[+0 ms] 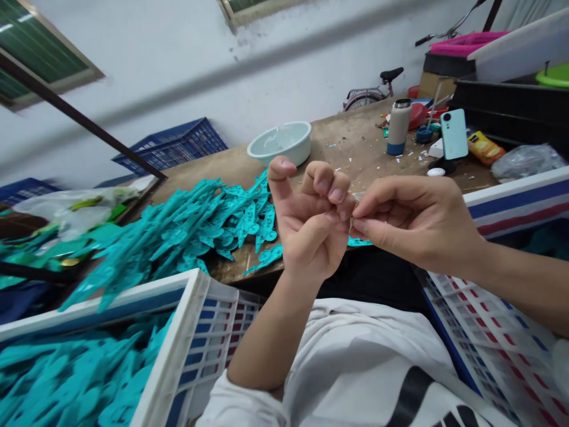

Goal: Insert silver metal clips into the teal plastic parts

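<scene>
My left hand (311,228) is raised palm toward me over the table's near edge, its fingers curled and its thumb pressed against them. Fingertips of my right hand (409,219) meet it from the right, thumb and index finger pinched together. A tiny pale thing shows between the two hands, too small to name. Behind and left of my left hand lies a heap of flat teal plastic pieces (178,231). One loose teal piece (269,256) rests by my left wrist, and another shows partly below the hands.
A white crate (195,314) full of teal pieces stands at the lower left, another white crate (493,332) at the lower right. On the wooden table (347,133) are a pale basin (284,142), a bottle (399,127), an upright phone (454,135) and a yellow packet (484,148).
</scene>
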